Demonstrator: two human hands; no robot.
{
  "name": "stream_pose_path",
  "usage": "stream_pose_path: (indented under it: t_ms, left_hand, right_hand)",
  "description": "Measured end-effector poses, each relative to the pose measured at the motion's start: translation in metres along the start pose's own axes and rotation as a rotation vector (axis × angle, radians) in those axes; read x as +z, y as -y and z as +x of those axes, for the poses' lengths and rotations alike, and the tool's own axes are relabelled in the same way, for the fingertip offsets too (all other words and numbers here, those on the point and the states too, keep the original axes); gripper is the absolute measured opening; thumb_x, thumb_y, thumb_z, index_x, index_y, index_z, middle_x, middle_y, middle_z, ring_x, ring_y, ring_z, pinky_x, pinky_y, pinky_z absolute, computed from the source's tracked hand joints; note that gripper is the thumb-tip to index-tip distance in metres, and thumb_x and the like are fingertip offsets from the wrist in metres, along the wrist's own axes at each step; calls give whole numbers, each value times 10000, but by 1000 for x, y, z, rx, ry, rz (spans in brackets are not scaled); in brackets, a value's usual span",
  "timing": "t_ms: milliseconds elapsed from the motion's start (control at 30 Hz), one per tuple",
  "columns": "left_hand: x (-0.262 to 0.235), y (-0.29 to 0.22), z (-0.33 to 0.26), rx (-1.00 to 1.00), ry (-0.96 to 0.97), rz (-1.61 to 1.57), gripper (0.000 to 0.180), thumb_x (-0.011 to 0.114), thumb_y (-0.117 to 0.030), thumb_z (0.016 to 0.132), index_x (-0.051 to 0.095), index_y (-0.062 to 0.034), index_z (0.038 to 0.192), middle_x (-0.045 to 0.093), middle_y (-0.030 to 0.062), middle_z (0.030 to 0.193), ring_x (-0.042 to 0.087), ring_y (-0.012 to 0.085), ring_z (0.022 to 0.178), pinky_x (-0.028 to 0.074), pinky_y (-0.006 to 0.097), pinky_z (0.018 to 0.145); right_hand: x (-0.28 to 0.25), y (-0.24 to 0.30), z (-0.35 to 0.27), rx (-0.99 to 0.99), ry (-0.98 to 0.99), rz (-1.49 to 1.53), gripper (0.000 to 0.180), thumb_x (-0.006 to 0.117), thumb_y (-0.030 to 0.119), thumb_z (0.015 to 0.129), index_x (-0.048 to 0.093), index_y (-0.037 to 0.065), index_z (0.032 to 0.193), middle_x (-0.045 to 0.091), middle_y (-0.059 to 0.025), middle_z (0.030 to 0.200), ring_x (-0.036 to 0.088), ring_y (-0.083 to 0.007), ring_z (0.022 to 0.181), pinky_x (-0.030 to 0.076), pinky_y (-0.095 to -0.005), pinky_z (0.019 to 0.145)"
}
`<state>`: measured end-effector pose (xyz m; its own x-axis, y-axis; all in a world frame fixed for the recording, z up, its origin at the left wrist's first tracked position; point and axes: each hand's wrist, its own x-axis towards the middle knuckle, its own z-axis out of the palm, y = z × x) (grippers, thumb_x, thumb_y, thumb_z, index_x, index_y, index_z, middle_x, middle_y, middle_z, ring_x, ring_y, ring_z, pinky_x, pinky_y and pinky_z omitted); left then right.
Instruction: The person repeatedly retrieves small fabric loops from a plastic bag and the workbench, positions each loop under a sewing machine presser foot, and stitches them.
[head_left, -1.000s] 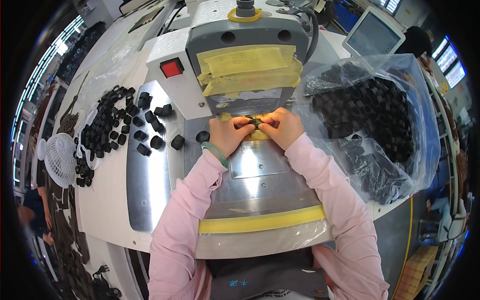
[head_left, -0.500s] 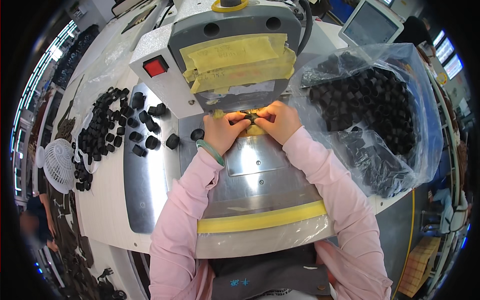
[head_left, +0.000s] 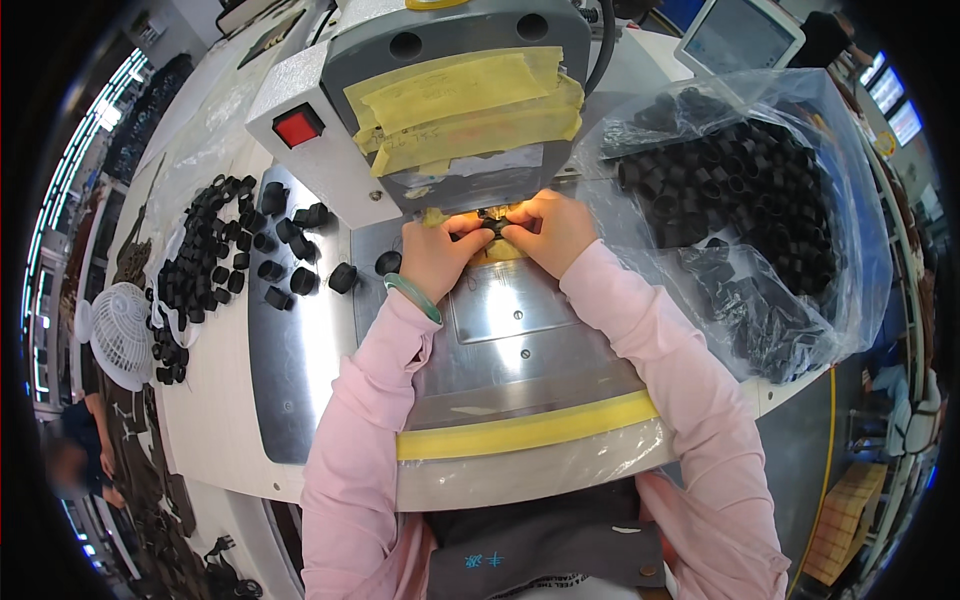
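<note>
Under the grey machine head, a small black fabric loop sits at the lit working spot, mostly covered by fingers. My left hand, with a green bangle at the wrist, pinches its left side between thumb and fingers. From the right, my right hand grips the same piece, the thumbs almost meeting. A single black loop lies on the metal plate beside my left wrist. Several more loops are scattered farther left on the metal bed.
A heap of black loops and a white fan occupy the left of the table. On the right, a clear plastic bag holds many loops. A tablet-like screen stands behind it. Another person's arm shows at far left.
The whole view has shifted slightly, with the machine head now a little farther left and higher. Both hands keep their pinch on the loop, with only slight finger movement.
</note>
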<state>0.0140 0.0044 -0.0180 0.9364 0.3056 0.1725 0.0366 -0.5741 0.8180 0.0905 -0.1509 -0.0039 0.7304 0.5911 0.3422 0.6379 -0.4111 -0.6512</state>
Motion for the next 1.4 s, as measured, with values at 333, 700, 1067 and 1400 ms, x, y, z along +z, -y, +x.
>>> stream_pose_path:
  t_ms: [333, 700, 1067, 1400]
  left_hand:
    - [-8, -12, -2, -61, 58, 23, 230, 641, -156, 713, 632, 36, 839, 617, 53, 698, 538, 72, 620, 424, 206, 583]
    - [0, -5, 1, 15, 62, 60, 230, 637, -158, 712, 633, 35, 837, 617, 51, 694, 542, 74, 615, 423, 207, 586]
    - [-55, -16, -14, 217, 376, 53, 182, 670, -137, 677, 639, -5, 799, 574, 39, 560, 511, 106, 544, 384, 263, 584]
    - [-90, 4, -25, 232, 105, 22, 156, 635, 32, 642, 637, 13, 797, 596, 84, 705, 545, 151, 638, 410, 237, 596]
  right_hand:
    - [-1, 0, 0, 41, 13, 2, 159, 673, 172, 631, 626, 44, 712, 587, -94, 715, 573, -257, 663, 456, -335, 625]
    - [0, -11, -1, -110, -95, 30, 160, 682, 155, 611, 592, 46, 687, 572, -83, 715, 568, -250, 666, 453, -326, 599]
    - [-15, 25, -21, -202, 319, 169, 180, 675, 167, 628, 556, 56, 704, 584, -85, 702, 574, -237, 649, 448, -310, 615]
    - [-66, -54, 15, 106, -297, -975, 110, 549, 208, 723, 584, 111, 762, 551, -29, 754, 504, -206, 790, 351, -339, 683]
